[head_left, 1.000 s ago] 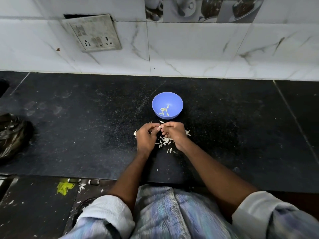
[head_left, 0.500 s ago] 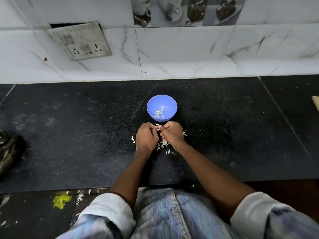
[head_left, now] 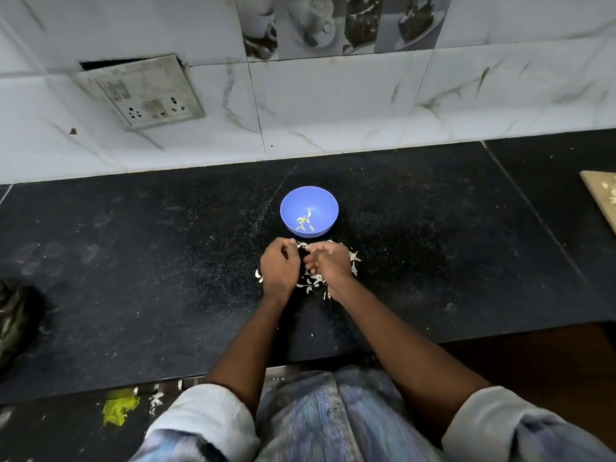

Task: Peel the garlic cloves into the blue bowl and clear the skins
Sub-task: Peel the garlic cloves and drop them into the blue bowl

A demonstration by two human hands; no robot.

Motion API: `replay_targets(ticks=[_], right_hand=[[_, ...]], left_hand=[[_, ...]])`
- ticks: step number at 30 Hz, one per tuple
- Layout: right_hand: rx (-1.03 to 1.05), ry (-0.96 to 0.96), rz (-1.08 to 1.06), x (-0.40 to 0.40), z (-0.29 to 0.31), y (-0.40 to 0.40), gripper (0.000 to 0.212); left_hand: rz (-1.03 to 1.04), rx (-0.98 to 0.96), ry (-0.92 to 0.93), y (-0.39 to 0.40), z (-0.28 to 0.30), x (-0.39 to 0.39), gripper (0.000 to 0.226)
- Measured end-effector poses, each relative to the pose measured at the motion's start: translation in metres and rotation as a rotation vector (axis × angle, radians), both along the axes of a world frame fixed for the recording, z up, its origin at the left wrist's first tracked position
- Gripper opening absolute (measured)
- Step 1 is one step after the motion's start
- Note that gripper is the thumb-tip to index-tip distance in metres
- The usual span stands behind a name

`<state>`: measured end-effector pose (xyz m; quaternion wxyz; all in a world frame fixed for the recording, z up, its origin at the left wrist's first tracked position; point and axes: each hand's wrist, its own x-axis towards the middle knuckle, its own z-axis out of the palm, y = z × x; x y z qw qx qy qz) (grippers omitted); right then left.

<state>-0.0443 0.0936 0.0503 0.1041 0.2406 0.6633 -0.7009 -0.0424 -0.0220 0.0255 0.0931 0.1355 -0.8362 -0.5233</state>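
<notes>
The head view looks down on my two hands held close together just in front of the blue bowl [head_left: 309,211], over a scatter of garlic skins [head_left: 311,281] on the black counter [head_left: 150,261]. My left hand [head_left: 280,270] is curled into a loose fist and my right hand [head_left: 328,266] has its fingers bent toward it; I judge they are working a clove between them, but the clove itself is hidden, so I cannot tell what either hand truly grips. A few pale peeled cloves [head_left: 305,221] lie in the bottom of the bowl.

What could go wrong: the bowl sits just beyond my knuckles, so a sharp tug at a stubborn skin could knock it or flick skin into it among the cloves. A slippery clove could also pop out and skid across the dark stone. The skins are light and lie loose on both sides of my wrists; a sweep of a forearm would spread them further and make clearing harder.

For room, the counter runs wide and bare to my left and right. The wall tiles [head_left: 333,105] stand well behind the bowl, and the front edge lies near my body, where skins could drop to the floor.
</notes>
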Motion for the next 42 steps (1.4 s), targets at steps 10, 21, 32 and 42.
replay_targets(ticks=[10,21,32,42], right_hand=[[0.123,0.07,0.077,-0.026,0.001,0.016,0.016],[-0.375,-0.054,0.107,-0.032,0.008,0.03,0.022],[-0.078,0.013,0.104,-0.008,-0.003,0.024,0.01],[-0.046,0.0,0.181,0.0,0.003,0.019,0.017]], left_hand=[[-0.091,-0.128,0.055,0.002,-0.003,-0.022,0.022],[-0.051,0.138,0.09,0.013,-0.001,-0.022,0.007],[-0.108,0.445,-0.02,0.012,-0.016,0.0,0.007],[-0.1,0.495,-0.05,0.009,-0.007,0.003,0.007]])
